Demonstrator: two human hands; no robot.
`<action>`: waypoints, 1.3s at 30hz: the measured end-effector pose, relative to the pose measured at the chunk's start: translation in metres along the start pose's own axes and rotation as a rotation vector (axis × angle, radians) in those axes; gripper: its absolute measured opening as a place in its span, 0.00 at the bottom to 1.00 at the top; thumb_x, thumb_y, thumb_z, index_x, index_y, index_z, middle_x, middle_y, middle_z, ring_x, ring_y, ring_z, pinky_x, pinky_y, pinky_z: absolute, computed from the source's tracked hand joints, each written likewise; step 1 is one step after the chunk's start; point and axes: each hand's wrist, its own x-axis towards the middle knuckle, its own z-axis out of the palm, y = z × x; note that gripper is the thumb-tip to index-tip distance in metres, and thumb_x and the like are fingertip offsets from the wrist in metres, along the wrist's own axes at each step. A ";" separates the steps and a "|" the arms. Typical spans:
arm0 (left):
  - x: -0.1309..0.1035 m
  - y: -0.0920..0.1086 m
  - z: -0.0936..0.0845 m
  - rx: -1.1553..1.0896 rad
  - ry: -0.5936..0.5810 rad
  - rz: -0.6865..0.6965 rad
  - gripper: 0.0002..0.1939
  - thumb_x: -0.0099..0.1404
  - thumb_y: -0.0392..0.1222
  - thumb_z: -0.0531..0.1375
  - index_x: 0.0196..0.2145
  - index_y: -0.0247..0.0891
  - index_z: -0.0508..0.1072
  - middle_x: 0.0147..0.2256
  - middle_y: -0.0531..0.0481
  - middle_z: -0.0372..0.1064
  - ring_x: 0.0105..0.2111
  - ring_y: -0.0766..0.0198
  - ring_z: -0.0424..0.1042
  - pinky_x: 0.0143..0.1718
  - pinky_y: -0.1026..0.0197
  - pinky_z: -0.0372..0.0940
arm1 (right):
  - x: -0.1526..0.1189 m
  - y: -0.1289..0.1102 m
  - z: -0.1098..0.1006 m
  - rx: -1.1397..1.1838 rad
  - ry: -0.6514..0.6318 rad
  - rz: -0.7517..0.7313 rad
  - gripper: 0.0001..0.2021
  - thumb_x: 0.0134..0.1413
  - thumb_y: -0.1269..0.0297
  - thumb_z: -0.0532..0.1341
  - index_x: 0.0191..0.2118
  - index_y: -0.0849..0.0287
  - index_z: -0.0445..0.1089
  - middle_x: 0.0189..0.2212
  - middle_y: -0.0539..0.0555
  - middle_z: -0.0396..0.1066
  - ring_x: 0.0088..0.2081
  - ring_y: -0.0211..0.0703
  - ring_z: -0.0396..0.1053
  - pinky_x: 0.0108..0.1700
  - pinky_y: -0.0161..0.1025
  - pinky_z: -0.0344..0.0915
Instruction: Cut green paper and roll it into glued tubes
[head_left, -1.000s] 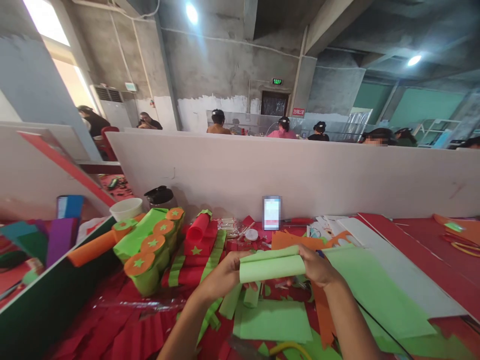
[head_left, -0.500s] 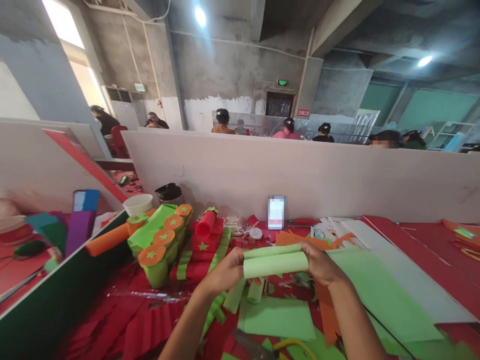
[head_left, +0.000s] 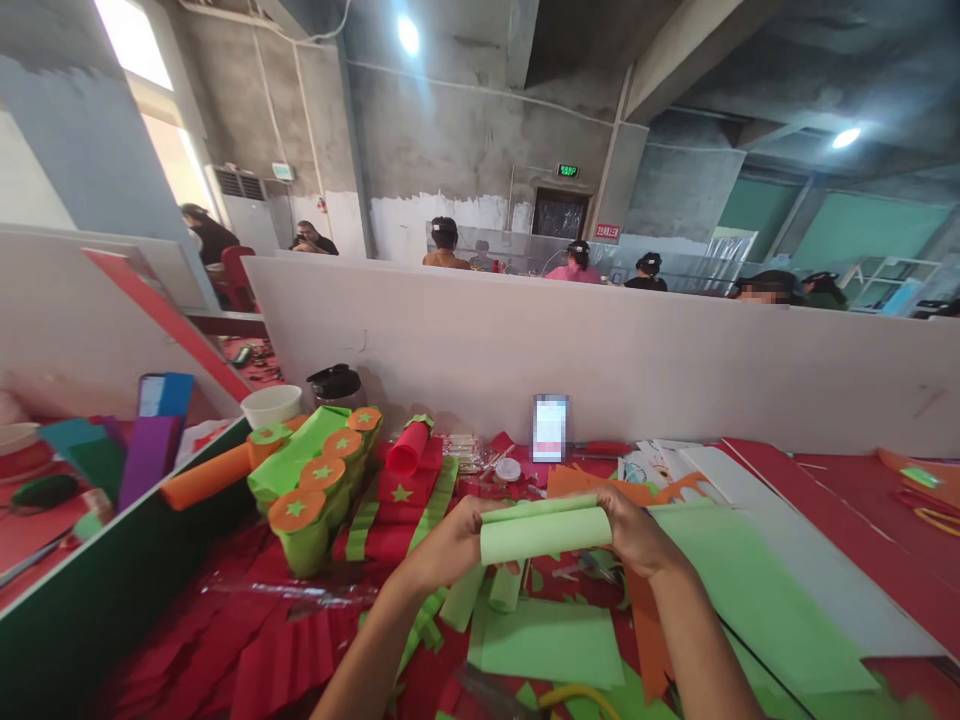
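Observation:
A sheet of light green paper, curled into a roll, is held up over the table between both hands. My left hand grips its left end, and my right hand grips its right end. The fingers of both hands are partly hidden behind the paper. Below it lie small rolled green paper tubes and a flat stack of green sheets. Near the front edge of the view is a yellow-handled tool, partly blurred.
Left stand green paper tubes with orange star-marked tops and a red paper piece with green strips. A lit phone leans against a white partition. Large green sheets lie right. Other people sit beyond the partition.
The curled green paper stays in both hands and appears slightly lower and further left. The camera view has shifted a little; the grip looks the same.

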 end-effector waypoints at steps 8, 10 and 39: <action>0.000 0.011 0.003 -0.026 0.000 0.019 0.16 0.59 0.36 0.62 0.45 0.34 0.80 0.29 0.47 0.78 0.31 0.59 0.74 0.29 0.65 0.65 | 0.001 0.000 0.002 0.187 0.011 0.057 0.16 0.52 0.60 0.65 0.47 0.56 0.76 0.29 0.54 0.79 0.32 0.48 0.75 0.34 0.41 0.71; 0.000 0.012 0.004 -0.045 0.001 0.033 0.17 0.59 0.37 0.62 0.46 0.35 0.79 0.31 0.46 0.79 0.33 0.58 0.75 0.29 0.65 0.66 | 0.001 -0.001 0.002 0.207 -0.010 0.063 0.16 0.53 0.61 0.64 0.48 0.56 0.76 0.30 0.55 0.79 0.33 0.48 0.75 0.34 0.41 0.71; -0.001 0.000 -0.005 -0.036 0.129 0.101 0.13 0.58 0.38 0.66 0.42 0.37 0.81 0.43 0.41 0.78 0.40 0.53 0.77 0.40 0.60 0.70 | -0.002 -0.015 0.000 0.153 -0.130 -0.002 0.16 0.51 0.64 0.64 0.47 0.54 0.78 0.38 0.56 0.79 0.29 0.42 0.75 0.30 0.36 0.70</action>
